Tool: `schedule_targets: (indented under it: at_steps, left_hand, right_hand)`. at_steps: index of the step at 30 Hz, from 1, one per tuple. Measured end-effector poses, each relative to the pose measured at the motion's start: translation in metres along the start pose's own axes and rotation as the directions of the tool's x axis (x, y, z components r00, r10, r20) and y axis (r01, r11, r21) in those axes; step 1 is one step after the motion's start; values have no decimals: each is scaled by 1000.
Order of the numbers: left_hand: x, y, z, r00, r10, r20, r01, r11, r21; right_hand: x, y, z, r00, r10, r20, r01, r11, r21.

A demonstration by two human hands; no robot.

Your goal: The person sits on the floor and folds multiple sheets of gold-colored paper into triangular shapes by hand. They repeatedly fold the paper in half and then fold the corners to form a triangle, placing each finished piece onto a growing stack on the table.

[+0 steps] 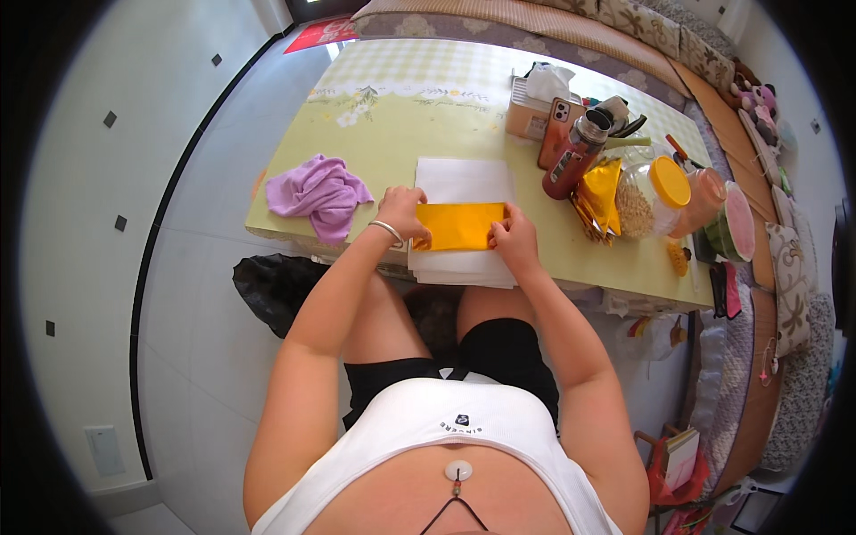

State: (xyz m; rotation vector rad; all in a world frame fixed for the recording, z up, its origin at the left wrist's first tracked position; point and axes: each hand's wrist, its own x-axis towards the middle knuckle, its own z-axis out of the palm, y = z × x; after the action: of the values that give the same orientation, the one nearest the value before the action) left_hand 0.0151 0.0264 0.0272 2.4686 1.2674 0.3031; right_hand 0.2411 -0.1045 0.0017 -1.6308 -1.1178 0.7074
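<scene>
A folded sheet of shiny gold paper is stretched between my hands, just over a stack of white paper at the near edge of the table. My left hand pinches its left end, thumb on the near side. At the right end, my right hand grips the paper between thumb and curled fingers. The gold piece lies roughly level, longer sideways than deep. Parts of the fingertips are hidden behind it.
Left of the paper lies a crumpled purple cloth. To the right stand a maroon flask, a phone, a tissue box, gold packets and a yellow-lidded jar. A black bag hangs below the table's left front.
</scene>
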Motion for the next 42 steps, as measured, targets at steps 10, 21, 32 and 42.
schedule_targets:
  at_steps: [10, 21, 32, 42]
  left_hand:
    - [-13, 11, 22, 955, -285, -84, 113, 609, -785]
    - [-19, 6, 15, 893, -362, 267, 349, 184, -919]
    - [-18, 2, 17, 972, -225, 68, 217, 750, -625]
    - [-22, -8, 24, 989, -137, 57, 146, 842, -520]
  right_hand:
    - [12, 9, -10, 956, 290, 43, -263, 783, 564]
    - [-13, 0, -24, 934, 346, 88, -336, 768, 545]
    - [-17, 2, -23, 959, 284, -6, -274, 929, 250]
    - [-30, -3, -27, 988, 142, -60, -150, 975, -165]
